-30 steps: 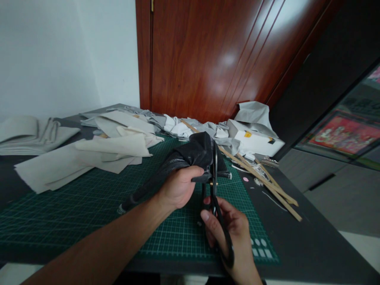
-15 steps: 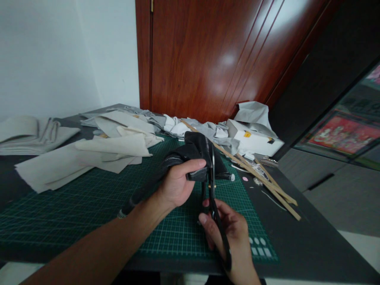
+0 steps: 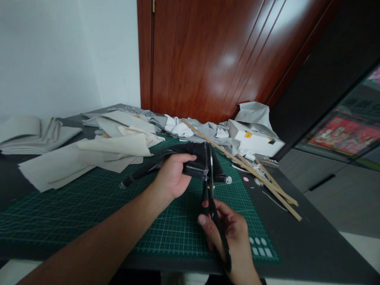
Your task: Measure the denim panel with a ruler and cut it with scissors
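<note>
1. Centre of the frame: a black cloth with pale stitching is held above a green cutting mat. Its long axis runs sideways across the frame, arching from a narrow end left of centre to a pale, ragged tip right of centre.

2. Just left of centre: the left hand grips the cloth, thumb laid on top, fingers mostly hidden beneath. It is the nearer hand, in direct contact; the folded part extends from the thumb towards the right.

3. Right of centre, lower down: the right hand is closed around the handles of black scissors. It is apart from the cloth, which lies above and slightly left of it in the frame.

4. The key relation: the scissors point up the frame, roughly crosswise to the cloth's long axis. One blade shows along the right side of the stitched fold, right of the left thumb; the pivot sits just below the cloth's lower edge. The other blade is mostly hidden, so how much fabric lies between the two is unclear.

5. Around them: pale fabric pieces at left, and wooden strips and a white box at right.
</note>
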A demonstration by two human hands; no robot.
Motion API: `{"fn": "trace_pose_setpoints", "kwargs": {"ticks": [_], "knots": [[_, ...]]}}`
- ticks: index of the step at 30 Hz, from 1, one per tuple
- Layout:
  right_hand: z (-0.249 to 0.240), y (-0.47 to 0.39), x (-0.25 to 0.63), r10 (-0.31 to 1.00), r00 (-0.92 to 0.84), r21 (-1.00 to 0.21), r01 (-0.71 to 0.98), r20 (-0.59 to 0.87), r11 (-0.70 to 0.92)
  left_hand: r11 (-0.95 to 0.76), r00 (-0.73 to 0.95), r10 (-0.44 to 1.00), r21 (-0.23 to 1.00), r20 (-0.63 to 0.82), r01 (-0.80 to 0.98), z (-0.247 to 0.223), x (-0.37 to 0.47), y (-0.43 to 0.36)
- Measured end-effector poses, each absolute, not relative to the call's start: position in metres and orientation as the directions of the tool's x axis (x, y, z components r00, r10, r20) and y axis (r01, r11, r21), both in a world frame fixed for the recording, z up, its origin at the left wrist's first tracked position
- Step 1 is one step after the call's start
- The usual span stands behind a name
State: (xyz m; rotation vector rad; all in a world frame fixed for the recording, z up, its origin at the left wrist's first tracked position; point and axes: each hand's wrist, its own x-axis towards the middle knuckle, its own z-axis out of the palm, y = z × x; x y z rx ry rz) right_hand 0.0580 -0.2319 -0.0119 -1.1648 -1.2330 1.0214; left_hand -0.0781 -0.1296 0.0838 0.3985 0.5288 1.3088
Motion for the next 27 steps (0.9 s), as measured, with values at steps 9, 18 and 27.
{"fn": "trace_pose_setpoints", "kwargs": {"ticks": [9,18,27], "knots": [[-0.026,-0.233,0.056,0.98,0.075,-0.982,0.056,0.185,0.181,0.105,0.097,0.994,0.572,-0.044,-0.813,0.079,-0.087,-0.117],[-0.019,-0.233,0.053,0.987,0.02,-0.986,-0.049,0.158,0.159,0.041,0.121,0.988,0.58,0.1,-0.814,0.084,-0.083,-0.128],[-0.019,-0.235,0.054,0.987,-0.011,-0.984,-0.075,0.162,0.161,0.067,0.101,0.994,0.568,0.029,-0.82,0.084,-0.086,-0.128]]}}
